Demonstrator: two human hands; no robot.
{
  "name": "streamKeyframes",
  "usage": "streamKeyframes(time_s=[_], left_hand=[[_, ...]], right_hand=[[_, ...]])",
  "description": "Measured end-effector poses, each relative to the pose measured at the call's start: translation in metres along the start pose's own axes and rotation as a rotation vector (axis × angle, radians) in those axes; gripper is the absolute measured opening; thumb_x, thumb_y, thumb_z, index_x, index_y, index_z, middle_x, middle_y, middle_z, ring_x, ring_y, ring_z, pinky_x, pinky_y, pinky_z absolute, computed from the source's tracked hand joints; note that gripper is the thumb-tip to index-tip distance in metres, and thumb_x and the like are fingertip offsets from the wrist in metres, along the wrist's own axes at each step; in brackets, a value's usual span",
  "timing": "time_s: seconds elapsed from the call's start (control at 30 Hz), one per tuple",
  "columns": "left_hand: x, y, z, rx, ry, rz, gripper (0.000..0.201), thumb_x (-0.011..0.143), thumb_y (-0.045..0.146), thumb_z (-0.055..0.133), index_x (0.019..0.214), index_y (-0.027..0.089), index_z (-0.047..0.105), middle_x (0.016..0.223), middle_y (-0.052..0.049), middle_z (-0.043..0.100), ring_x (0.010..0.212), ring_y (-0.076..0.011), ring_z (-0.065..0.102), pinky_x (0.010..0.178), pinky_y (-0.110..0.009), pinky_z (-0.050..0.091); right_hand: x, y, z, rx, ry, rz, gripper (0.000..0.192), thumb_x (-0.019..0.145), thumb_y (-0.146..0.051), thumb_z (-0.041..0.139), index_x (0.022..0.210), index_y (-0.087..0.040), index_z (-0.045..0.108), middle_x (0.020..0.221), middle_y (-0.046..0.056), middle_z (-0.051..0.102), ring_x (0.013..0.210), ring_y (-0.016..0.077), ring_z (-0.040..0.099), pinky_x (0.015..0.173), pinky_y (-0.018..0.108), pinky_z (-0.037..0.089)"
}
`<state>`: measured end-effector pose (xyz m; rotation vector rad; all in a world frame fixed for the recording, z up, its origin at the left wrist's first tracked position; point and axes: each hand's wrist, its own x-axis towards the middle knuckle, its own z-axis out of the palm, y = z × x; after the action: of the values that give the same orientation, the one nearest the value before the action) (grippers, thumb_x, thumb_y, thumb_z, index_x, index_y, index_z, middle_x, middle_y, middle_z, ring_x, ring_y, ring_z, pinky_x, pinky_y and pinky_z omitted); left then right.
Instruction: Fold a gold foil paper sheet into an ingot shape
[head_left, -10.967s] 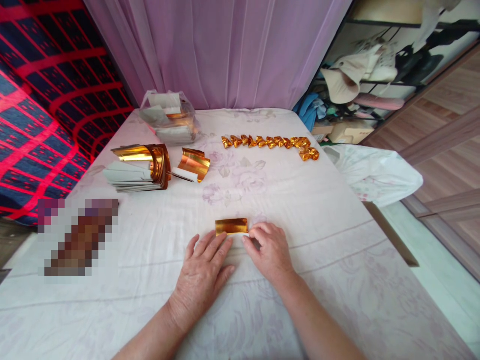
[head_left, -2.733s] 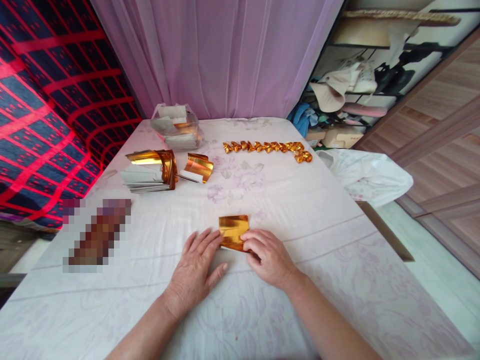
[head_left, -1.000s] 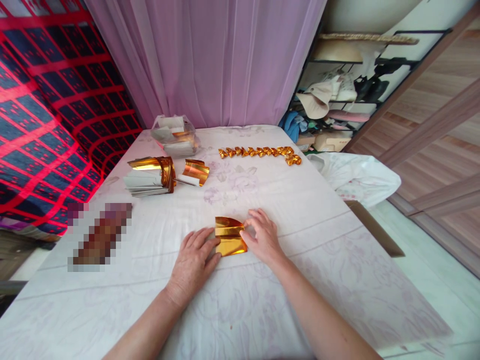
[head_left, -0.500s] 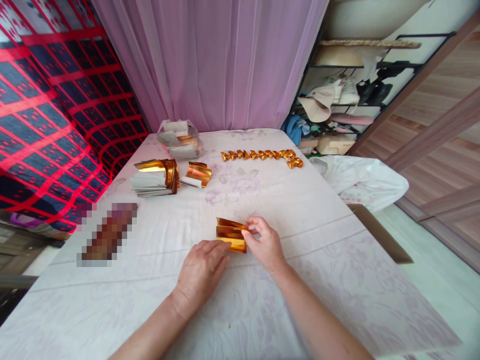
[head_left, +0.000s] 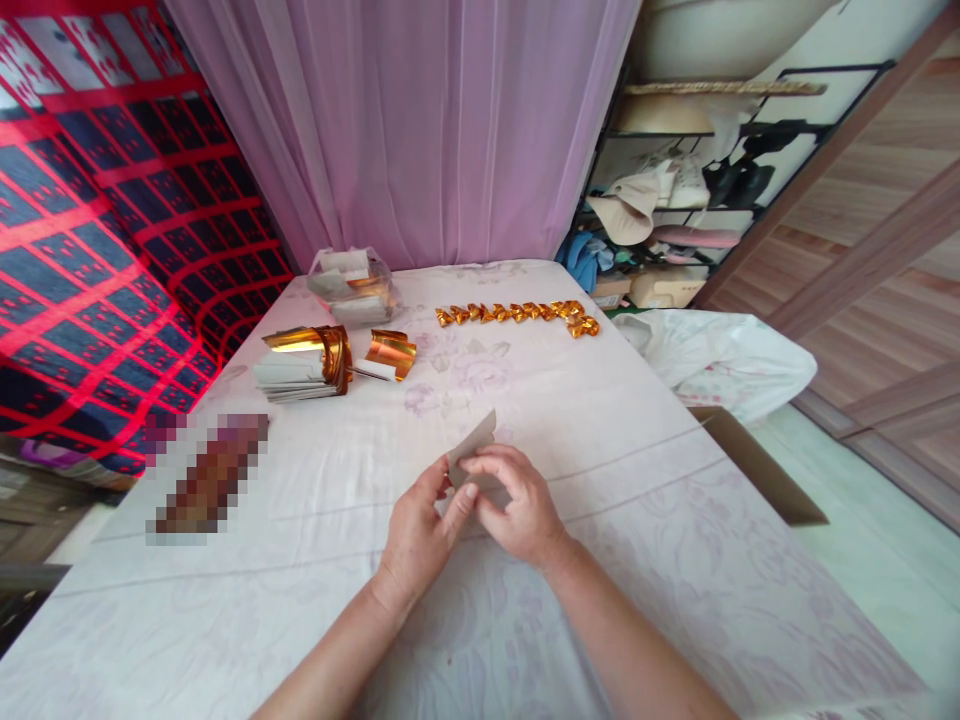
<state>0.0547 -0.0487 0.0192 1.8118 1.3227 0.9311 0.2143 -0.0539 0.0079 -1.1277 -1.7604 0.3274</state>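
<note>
My left hand (head_left: 421,528) and my right hand (head_left: 513,505) are together above the white cloth-covered table (head_left: 645,480), both pinching one small folded foil paper (head_left: 472,452). Its pale grey back faces me and one corner sticks up past my fingers. The gold side is hidden from view. A row of several finished gold folded pieces (head_left: 517,315) lies at the far side of the table.
A stack of gold-and-white foil sheets (head_left: 301,362) and a loose curled sheet (head_left: 390,354) lie at the far left. A clear plastic bag of sheets (head_left: 349,286) sits behind them. A white plastic bag (head_left: 724,358) hangs off the right edge. A blurred patch (head_left: 206,475) lies left.
The foil paper was lying gold side up on the cloth under my fingers. Now both hands have lifted it and turned its pale back toward me.
</note>
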Motion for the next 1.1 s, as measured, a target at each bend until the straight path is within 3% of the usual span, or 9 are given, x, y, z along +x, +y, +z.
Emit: streamKeyframes(time_s=[0.17,0.27,0.37,0.5,0.7,0.8,0.93,1.03,1.1], left_hand=[[0.012,-0.003,-0.002,-0.306,0.030,-0.169,0.037,0.084,0.053,0.054,0.075,0.019,0.063,0.059,0.002,0.057,0.057,-0.0128,0.053,0.056,-0.024,0.047],[0.015,0.000,-0.006,-0.390,-0.020,-0.270,0.040,0.079,0.056,0.059,0.064,0.019,0.058,0.054,0.004,0.050,0.054,-0.0115,0.050,0.056,-0.023,0.046],[0.012,0.001,-0.008,-0.502,-0.086,-0.373,0.042,0.076,0.059,0.063,0.070,0.018,0.060,0.058,0.003,0.053,0.055,-0.0111,0.051,0.057,-0.024,0.046],[0.008,-0.002,-0.009,-0.575,-0.143,-0.431,0.045,0.075,0.061,0.066,0.073,0.017,0.061,0.064,0.002,0.058,0.057,-0.0104,0.052,0.057,-0.023,0.045],[0.008,-0.011,-0.010,-0.546,-0.155,-0.469,0.044,0.073,0.058,0.069,0.085,0.015,0.066,0.058,0.004,0.055,0.051,-0.0084,0.050,0.050,-0.019,0.043],[0.009,-0.016,-0.011,-0.469,-0.147,-0.458,0.048,0.077,0.050,0.067,0.112,0.016,0.064,0.079,-0.002,0.067,0.057,-0.0104,0.058,0.046,-0.018,0.045],[0.005,-0.025,-0.016,-0.224,-0.038,-0.357,0.059,0.084,0.035,0.059,0.140,0.021,0.044,0.134,-0.014,0.057,0.072,-0.0152,0.068,0.047,-0.024,0.052],[-0.001,-0.028,-0.018,0.072,0.040,-0.064,0.042,0.089,0.029,0.052,0.131,0.022,0.052,0.131,-0.012,0.058,0.083,-0.0168,0.069,0.065,-0.031,0.059],[-0.006,-0.027,-0.017,0.235,-0.016,0.186,0.030,0.092,0.025,0.049,0.120,0.022,0.060,0.123,-0.009,0.063,0.101,-0.0205,0.067,0.083,-0.037,0.058]], right_hand=[[0.004,0.000,-0.008,-0.019,0.027,-0.020,0.021,0.084,-0.015,0.052,0.099,-0.025,0.062,0.094,0.004,0.071,0.097,0.0213,0.064,0.090,0.039,0.051],[0.004,0.007,-0.012,-0.032,0.156,0.117,0.014,0.087,-0.022,0.052,0.098,-0.024,0.061,0.094,0.006,0.070,0.094,0.0214,0.064,0.087,0.038,0.051],[0.003,0.016,-0.012,0.064,0.198,0.317,0.019,0.087,-0.032,0.055,0.103,-0.022,0.058,0.093,0.006,0.068,0.084,0.0196,0.066,0.075,0.032,0.053],[0.000,0.022,-0.007,0.273,0.030,0.501,0.022,0.086,-0.041,0.055,0.095,-0.022,0.059,0.064,-0.003,0.059,0.053,0.0131,0.055,0.050,0.023,0.043],[-0.001,0.024,-0.001,0.162,-0.023,0.592,0.019,0.081,-0.040,0.054,0.087,-0.023,0.059,0.057,-0.005,0.059,0.049,0.0125,0.052,0.047,0.022,0.037],[0.000,0.025,0.000,0.017,-0.071,0.601,0.017,0.082,-0.037,0.053,0.088,-0.023,0.060,0.060,-0.003,0.064,0.051,0.0131,0.056,0.049,0.022,0.037],[0.000,0.025,0.000,-0.229,-0.132,0.581,0.014,0.083,-0.031,0.052,0.088,-0.023,0.062,0.065,-0.002,0.068,0.056,0.0141,0.061,0.056,0.023,0.038],[0.001,0.024,0.001,-0.363,-0.187,0.573,0.012,0.085,-0.028,0.053,0.090,-0.024,0.063,0.067,-0.002,0.069,0.059,0.0151,0.063,0.057,0.024,0.036],[0.001,0.023,0.001,-0.411,-0.231,0.574,0.012,0.086,-0.027,0.053,0.092,-0.024,0.063,0.070,-0.002,0.071,0.062,0.0160,0.064,0.058,0.024,0.036]])
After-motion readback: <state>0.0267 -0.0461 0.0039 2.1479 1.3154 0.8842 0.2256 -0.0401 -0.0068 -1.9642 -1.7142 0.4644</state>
